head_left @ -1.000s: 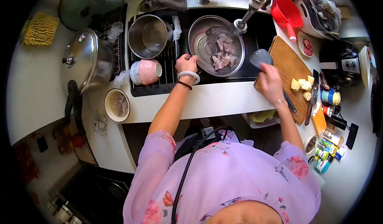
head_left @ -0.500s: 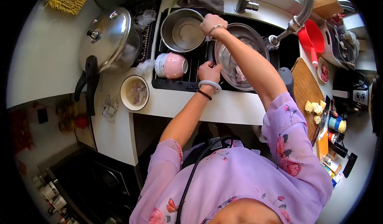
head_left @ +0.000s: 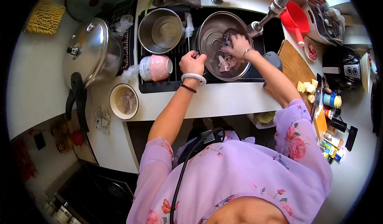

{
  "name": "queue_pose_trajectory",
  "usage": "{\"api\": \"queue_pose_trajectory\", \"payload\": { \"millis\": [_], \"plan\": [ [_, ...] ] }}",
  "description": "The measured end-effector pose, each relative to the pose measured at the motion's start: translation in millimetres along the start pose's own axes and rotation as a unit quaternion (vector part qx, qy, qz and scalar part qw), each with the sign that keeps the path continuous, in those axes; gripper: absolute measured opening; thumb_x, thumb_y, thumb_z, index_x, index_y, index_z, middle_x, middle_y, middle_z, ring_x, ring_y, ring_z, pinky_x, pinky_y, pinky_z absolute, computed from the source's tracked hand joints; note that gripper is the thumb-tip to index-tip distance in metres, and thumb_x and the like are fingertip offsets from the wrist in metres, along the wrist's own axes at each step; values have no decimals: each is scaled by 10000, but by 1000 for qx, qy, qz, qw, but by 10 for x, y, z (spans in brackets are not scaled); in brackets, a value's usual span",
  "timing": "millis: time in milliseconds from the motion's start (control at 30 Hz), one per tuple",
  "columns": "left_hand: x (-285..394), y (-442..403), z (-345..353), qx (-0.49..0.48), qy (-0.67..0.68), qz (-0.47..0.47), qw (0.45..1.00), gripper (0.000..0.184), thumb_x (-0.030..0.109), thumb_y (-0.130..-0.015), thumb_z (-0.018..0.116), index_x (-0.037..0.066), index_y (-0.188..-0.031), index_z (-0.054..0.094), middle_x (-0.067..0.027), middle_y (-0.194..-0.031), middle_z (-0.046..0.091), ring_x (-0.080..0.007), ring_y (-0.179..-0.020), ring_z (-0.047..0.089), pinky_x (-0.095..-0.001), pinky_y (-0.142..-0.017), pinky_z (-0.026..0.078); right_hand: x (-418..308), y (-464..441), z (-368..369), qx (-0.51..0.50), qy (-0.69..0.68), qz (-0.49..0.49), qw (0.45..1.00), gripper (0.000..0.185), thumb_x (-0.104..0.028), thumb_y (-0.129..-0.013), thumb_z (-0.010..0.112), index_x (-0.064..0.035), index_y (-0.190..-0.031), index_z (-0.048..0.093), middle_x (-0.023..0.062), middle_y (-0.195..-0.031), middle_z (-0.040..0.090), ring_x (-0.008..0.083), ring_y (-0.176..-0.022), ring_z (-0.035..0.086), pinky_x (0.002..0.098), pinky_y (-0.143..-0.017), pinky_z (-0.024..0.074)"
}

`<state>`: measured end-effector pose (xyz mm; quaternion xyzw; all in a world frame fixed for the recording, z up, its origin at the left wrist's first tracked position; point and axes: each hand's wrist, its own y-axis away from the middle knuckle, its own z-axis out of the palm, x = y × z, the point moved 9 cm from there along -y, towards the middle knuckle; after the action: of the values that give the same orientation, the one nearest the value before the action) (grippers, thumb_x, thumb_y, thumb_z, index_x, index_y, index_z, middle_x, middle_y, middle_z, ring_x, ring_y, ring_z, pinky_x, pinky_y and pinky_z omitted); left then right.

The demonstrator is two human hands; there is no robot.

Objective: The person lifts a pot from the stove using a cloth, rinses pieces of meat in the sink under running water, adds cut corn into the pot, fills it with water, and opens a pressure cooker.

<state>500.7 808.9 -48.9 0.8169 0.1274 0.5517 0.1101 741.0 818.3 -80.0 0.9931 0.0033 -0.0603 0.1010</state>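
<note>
My right hand (head_left: pixel 239 47) reaches into a steel pan (head_left: pixel 209 34), its fingers apart and slightly blurred over pieces of raw meat (head_left: pixel 226 63). Dark, shiny stuff lies by the fingertips; I cannot make out what it is. Left of the pan, my left hand (head_left: pixel 192 63) is closed around a small dark piece, mostly hidden by the fingers. Beyond that hand, a narrow white object (head_left: pixel 188 25) lies between the pan and a steel pot (head_left: pixel 145 34). Stacked pink and white bowls (head_left: pixel 160 67) rest on their side just left of my left hand.
A pressure cooker (head_left: pixel 89 52) stands at the left, near a white enamel bowl (head_left: pixel 113 98) holding meat in liquid. A faucet hose (head_left: pixel 265 23) hangs at the pan's far right. Further right are a red ladle (head_left: pixel 294 18), a cutting board (head_left: pixel 293 64) and cut corn (head_left: pixel 307 87).
My right hand has left the spot beside the steel pot and moved into the pan, over the meat. My left hand stays left of the pan. The whole view has shifted somewhat.
</note>
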Motion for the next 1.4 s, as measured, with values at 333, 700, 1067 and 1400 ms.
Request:
{"api": "queue_pose_trajectory", "payload": {
  "millis": [333,700,1067,1400],
  "plan": [
    [-252,-123,-59,-3,51,-24,998,302,126,-644,677,-60,-877,631,-103,-652,608,-171,-513,523,-309,-511,421,-141,221,201,-76,-110,25,991,708,-468,-706,656,-205,-1325,437,258,-1249,423,435,-1099,496,463,-933,452],
    [-60,-47,-332,29,127,-58,990,248,87,-640,676,-61,-837,651,-85,-620,603,-140,-436,512,-295,-419,424,-567,172,-396,128,-181,-31,975,387,-219,-738,624,-155,-1115,567,179,-957,555,392,-898,575,466,-794,480],
    [-257,-20,-216,-25,185,-124,975,329,91,-677,687,-65,-956,609,-83,-686,603,-135,-417,489,-269,-379,397,-1497,-662,-1410,92,-370,-128,916,293,-283,-825,594,-60,-1012,630,118,-852,663,220,-725,635,336,-671,514],
    [-40,-51,-287,-8,122,-44,992,308,98,-678,686,-64,-927,604,-70,-662,600,-128,-421,490,-264,-383,387,-740,-691,-653,23,-233,-46,971,463,-449,-811,579,-126,-1141,614,189,-1031,658,358,-941,635,431,-851,498]
  ]
}}
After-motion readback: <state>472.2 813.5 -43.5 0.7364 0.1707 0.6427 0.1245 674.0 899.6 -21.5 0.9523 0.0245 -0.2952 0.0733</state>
